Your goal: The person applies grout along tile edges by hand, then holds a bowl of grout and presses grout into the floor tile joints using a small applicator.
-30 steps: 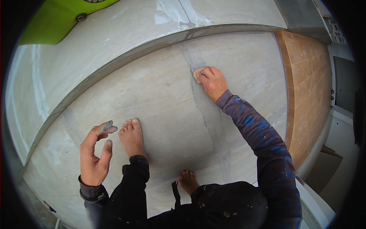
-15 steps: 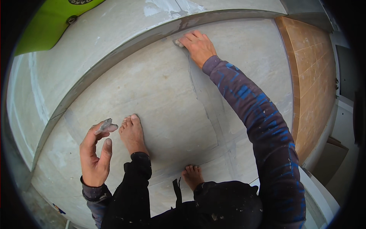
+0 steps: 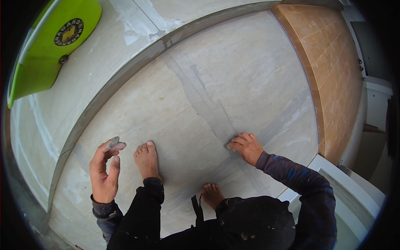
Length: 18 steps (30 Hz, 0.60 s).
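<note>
My right hand (image 3: pixel 246 148) presses down on the pale tiled floor (image 3: pixel 158 104), over a grey smeared joint line (image 3: pixel 200 98). Its fingers are bent and pressed together at the joint. Something small and grey shows at their tips, too covered to name. Off to the left, my left hand (image 3: pixel 105 173) hovers above the floor beside my bare left foot (image 3: pixel 146 160). Its fingers are half curled, with the thumb apart from them. Wet-looking grey paste (image 3: pixel 112 143) coats the fingertips.
A raised step (image 3: pixel 112 73) curves along the far left side, and a lime-green tub (image 3: pixel 50 66) stands on it. Brown tiles (image 3: pixel 329 62) border the right. A white frame (image 3: pixel 346 183) lies at the lower right. My right foot (image 3: pixel 212 195) is close to the joint.
My right hand has come from the step's edge back toward me along the joint, leaving a wide grey smear behind it. My left hand keeps its pose. More of the tub shows.
</note>
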### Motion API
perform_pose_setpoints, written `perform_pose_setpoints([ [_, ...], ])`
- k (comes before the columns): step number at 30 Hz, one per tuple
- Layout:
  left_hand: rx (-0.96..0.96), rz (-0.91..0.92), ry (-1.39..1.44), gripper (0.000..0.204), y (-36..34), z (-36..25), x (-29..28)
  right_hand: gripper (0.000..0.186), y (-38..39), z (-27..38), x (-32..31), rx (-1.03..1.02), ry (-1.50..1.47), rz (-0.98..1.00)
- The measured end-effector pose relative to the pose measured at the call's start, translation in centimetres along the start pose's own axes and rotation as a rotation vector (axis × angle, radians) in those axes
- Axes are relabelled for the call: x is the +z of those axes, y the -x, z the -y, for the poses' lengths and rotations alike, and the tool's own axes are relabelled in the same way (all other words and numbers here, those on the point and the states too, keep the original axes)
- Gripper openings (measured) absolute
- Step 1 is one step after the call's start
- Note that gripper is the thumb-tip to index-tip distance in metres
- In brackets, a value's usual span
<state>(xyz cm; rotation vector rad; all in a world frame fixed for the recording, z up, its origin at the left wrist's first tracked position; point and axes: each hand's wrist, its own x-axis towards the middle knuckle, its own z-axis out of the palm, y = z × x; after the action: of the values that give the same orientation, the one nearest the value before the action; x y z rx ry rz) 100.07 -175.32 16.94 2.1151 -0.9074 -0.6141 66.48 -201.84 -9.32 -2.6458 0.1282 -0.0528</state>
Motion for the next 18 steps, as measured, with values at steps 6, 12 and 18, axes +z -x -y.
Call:
perform_pose_setpoints([
  [6, 0.083, 0.008, -0.027, 0.038, -3.1, -1.1, 0.3, 0.035, -15.3, -4.1, -3.2, -0.032, 0.067, -0.484],
  [12, 0.084, 0.033, -0.046, 0.037, -2.9, -0.7, -0.6, 0.033, -5.0, -2.4, 0.2, -0.086, 0.027, -0.186],
  [18, 0.106, 0.111, -0.062, 0.036, -3.8, -0.8, 1.0, 0.034, -23.2, -3.0, -7.3, -0.048, -0.095, -0.572],
])
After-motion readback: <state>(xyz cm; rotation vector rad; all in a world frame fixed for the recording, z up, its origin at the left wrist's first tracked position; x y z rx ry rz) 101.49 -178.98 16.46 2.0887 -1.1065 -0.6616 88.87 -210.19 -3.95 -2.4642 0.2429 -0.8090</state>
